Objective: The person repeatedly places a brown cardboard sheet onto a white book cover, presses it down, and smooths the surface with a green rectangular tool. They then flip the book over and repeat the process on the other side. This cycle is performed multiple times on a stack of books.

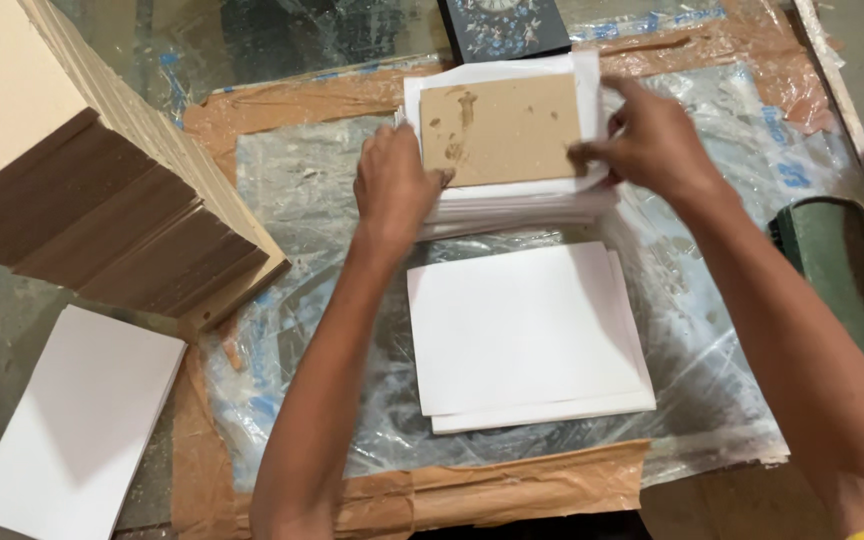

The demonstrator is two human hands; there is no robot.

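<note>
A brown fibreboard panel [500, 128] with darker smears lies on top of a thick stack of white sheets [522, 205] at the far middle of the work surface. My left hand [392, 185] grips the panel's left edge, thumb on top. My right hand [652, 140] pinches its right edge together with the top white sheet. Nearer to me, two or three white sheets [527, 335] lie flat in a loose pile on clear plastic film [302, 250].
A stack of wood panels with dark brown faces [122, 230] leans at the left. A white sheet stack [77, 425] lies at bottom left. A dark patterned board [507, 28] sits at the back, a dark green container [842, 280] at right. Brown paper [492, 485] lines the front.
</note>
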